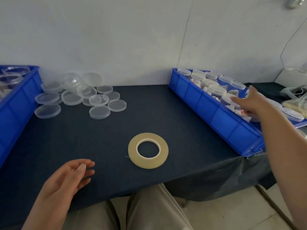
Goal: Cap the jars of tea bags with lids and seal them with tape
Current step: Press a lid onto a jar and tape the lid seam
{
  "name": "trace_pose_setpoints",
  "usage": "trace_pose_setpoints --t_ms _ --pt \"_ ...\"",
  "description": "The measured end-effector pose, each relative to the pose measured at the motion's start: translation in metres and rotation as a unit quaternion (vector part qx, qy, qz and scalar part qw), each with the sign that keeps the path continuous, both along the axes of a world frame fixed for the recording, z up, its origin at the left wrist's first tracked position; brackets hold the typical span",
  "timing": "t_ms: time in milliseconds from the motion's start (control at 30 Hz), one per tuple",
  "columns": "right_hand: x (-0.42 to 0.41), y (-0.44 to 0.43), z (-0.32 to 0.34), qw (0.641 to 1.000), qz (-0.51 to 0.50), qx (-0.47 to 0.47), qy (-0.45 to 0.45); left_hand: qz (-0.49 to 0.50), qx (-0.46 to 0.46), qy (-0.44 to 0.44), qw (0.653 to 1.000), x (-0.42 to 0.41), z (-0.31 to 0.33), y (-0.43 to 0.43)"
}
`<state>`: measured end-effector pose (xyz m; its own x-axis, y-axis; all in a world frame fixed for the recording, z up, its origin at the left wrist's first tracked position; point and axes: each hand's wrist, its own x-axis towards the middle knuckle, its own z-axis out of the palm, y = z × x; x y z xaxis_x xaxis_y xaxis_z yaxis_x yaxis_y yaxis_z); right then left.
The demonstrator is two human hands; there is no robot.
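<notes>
Head view only. Tape roll [148, 163] lies flat on the table [191, 138], which has a dark blue cloth over it, toward the front edge and about mid-width. Nothing touches the roll.

Left hand [66, 178]: left of the tape roll and slightly nearer the table's front edge, well apart from it. Palm turned inward, fingers relaxed and loosely curled, empty.

Right hand [250, 102]: far right of the tape roll and farther back, reaching into the right blue bin [207, 103]. Fingers extended and spread above the capped jars [214, 87], not wrapped round anything. Index fingertip is over one jar's lid; can't tell whether it makes contact.

The right blue bin runs diagonally, its near corner overhanging the table edge right of the tape roll. The jars inside are clear, lids on, with what look like loose tea bags [243, 112] between them.

Loose lids [99, 100]: a clear pile back-left of the tape roll, near the wall; some are stacked, some lie singly.

Left blue bin [15, 105]: far left of the tape roll, partly out of frame, with open jars [10, 80] at its back end.

Person's legs [154, 208], in beige trousers, show below the table edge, just nearer than the tape roll.
</notes>
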<state>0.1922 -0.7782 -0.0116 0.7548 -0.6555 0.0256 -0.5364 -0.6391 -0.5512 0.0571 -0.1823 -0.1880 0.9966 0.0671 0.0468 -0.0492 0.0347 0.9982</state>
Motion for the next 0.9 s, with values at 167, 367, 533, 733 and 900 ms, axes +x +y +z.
trace_pose_setpoints --t_ms 167,367,533,733,900 --pt "-0.032 0.061 0.037 0.992 0.051 -0.043 -0.103 0.003 0.012 -0.007 1.000 -0.009 0.018 -0.022" --pt "-0.089 0.211 0.012 0.934 0.285 0.026 -0.215 -0.007 0.042 -0.008 0.999 -0.019 0.032 -0.038" --pt "-0.109 0.331 -0.071 0.890 0.426 0.056 -0.150 -0.016 0.091 -0.017 0.996 -0.021 0.037 -0.046" --pt "-0.115 0.406 -0.150 0.856 0.494 0.054 -0.142 0.062 0.206 -0.050 0.975 -0.027 0.048 -0.032" --pt "-0.115 0.404 -0.162 0.834 0.532 -0.014 -0.150 0.123 0.338 -0.121 0.925 -0.036 0.083 0.013"
